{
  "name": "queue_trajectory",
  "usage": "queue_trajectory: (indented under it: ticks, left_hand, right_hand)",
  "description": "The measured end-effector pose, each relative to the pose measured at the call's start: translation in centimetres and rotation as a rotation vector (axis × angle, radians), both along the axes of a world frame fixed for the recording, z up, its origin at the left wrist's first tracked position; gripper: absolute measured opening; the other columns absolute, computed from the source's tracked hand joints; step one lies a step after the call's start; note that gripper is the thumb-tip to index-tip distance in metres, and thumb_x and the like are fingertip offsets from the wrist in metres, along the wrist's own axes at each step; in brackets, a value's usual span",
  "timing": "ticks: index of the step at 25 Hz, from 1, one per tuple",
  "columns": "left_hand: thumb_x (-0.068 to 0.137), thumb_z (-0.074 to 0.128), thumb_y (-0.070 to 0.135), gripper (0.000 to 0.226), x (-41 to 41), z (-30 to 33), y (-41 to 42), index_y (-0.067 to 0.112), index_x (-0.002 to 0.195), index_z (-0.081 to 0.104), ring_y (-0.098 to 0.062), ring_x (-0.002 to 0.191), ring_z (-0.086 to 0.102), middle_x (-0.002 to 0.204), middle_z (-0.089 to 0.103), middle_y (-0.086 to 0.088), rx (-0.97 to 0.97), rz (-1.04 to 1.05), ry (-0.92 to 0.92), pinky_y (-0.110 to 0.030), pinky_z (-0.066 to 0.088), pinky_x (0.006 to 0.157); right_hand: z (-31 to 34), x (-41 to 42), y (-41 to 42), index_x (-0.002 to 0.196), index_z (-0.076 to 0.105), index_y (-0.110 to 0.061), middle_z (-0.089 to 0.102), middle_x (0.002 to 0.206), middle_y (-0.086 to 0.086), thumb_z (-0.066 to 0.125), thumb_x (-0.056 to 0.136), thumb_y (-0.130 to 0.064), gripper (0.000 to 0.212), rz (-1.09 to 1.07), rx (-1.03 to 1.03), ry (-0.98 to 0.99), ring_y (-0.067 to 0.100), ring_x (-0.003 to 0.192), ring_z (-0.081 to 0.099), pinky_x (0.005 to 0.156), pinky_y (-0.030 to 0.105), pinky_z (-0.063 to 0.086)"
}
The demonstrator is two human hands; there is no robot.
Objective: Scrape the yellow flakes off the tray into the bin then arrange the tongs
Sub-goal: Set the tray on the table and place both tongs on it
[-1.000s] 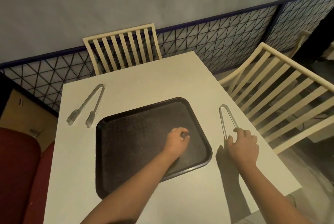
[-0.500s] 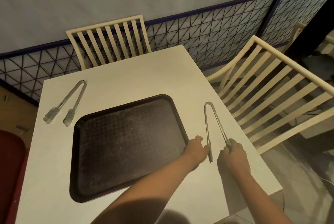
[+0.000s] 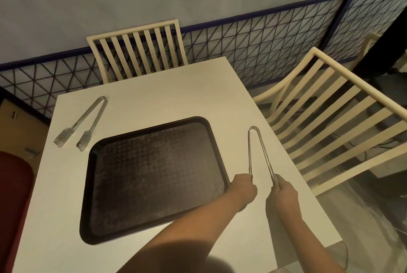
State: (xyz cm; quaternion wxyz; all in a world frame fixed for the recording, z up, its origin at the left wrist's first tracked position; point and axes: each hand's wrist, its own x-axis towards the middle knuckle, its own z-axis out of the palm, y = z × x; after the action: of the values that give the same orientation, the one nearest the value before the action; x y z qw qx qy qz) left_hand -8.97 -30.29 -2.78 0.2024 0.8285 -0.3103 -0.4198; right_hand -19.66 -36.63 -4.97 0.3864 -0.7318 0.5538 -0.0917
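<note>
A dark brown tray (image 3: 105, 224) lies in the middle of the white table (image 3: 154, 101), its surface showing only faint pale marks. Right of the tray lies a clear pair of tongs (image 3: 256, 142), hinge pointing away from me. My left hand (image 3: 244, 189) grips the tip of its left arm, beside the tray's right rim. My right hand (image 3: 285, 195) grips the tip of its right arm. A second clear pair of tongs (image 3: 84, 123) lies loose at the table's far left. No bin is in view.
A cream slatted chair (image 3: 141, 52) stands at the table's far side and another (image 3: 334, 123) at its right. A black wire-mesh fence (image 3: 264, 41) runs along the wall. A dark red seat (image 3: 13, 195) sits at the left.
My left hand left the tray's middle and crossed to the right tongs, taking hold of their left tip. My right hand kept its grip on the right tip. The view shifted slightly.
</note>
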Motion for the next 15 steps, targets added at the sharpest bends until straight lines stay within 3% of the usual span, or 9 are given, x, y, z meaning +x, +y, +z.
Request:
queue_trajectory:
  ticks: [2, 4, 6, 7, 9, 15]
  left_hand:
    - [0.083, 0.042, 0.005, 0.022, 0.1, 0.5, 0.1, 0.012, 0.062, 0.041, -0.026, 0.076, 0.049, 0.067, 0.044, 0.001, -0.010, 0.024, -0.004, -0.022, 0.035, 0.057]
    - [0.079, 0.044, 0.005, 0.027, 0.2, 1.2, 0.5, 0.016, 0.056, 0.034, -0.024, 0.070, 0.045, 0.062, 0.037, 0.003, -0.045, 0.067, -0.016, -0.021, 0.029, 0.047]
    - [0.076, 0.046, 0.007, 0.026, 0.7, 2.2, 1.2, 0.017, 0.055, 0.033, -0.024, 0.065, 0.043, 0.061, 0.038, 0.001, -0.092, 0.132, -0.032, -0.022, 0.030, 0.050]
    - [0.074, 0.046, 0.009, 0.024, 1.2, 2.8, 1.9, 0.016, 0.056, 0.033, -0.024, 0.063, 0.042, 0.061, 0.039, 0.000, -0.122, 0.175, -0.043, -0.023, 0.031, 0.052]
    - [0.075, 0.047, 0.010, 0.024, 2.6, 3.8, 3.5, 0.015, 0.057, 0.032, -0.024, 0.061, 0.039, 0.059, 0.038, 0.000, -0.182, 0.233, -0.082, -0.024, 0.030, 0.054]
    - [0.078, 0.050, 0.009, 0.027, 6.4, 5.3, 9.3, 0.015, 0.056, 0.036, -0.021, 0.062, 0.038, 0.062, 0.043, -0.007, -0.179, 0.370, -0.180, -0.028, 0.031, 0.057]
  right_hand:
    - [0.1, 0.0, 0.2, 0.102, 0.056, -0.013, 0.058, 0.095, 0.014, 0.031, 0.099, -0.018, 0.025, -0.013, 0.031, -0.056, 0.029, 0.090, 0.053, 0.078, 0.033, 0.040]
    - [0.8, 0.4, 0.4, 0.092, 0.047, -0.018, 0.050, 0.090, 0.010, 0.031, 0.099, -0.018, 0.017, -0.007, 0.050, -0.112, 0.024, 0.087, 0.048, 0.076, 0.032, 0.035]
    - [1.6, 1.2, 0.7, 0.110, 0.056, -0.009, 0.054, 0.106, 0.012, 0.034, 0.099, -0.018, 0.027, -0.004, 0.046, -0.149, 0.028, 0.104, 0.050, 0.088, 0.034, 0.036]
    - [2.3, 1.8, 0.9, 0.124, 0.054, -0.006, 0.054, 0.118, 0.013, 0.035, 0.099, -0.018, 0.033, 0.003, 0.047, -0.170, 0.030, 0.114, 0.048, 0.095, 0.034, 0.034]
    - [3.4, 3.5, 1.7, 0.133, 0.047, -0.005, 0.051, 0.128, 0.014, 0.036, 0.099, -0.017, 0.037, 0.058, 0.055, -0.220, 0.029, 0.121, 0.045, 0.100, 0.032, 0.032]
    - [4.5, 8.4, 5.2, 0.127, 0.052, -0.006, 0.056, 0.109, 0.015, 0.038, 0.095, -0.008, 0.034, 0.333, 0.009, -0.166, 0.029, 0.104, 0.053, 0.079, 0.021, 0.034]
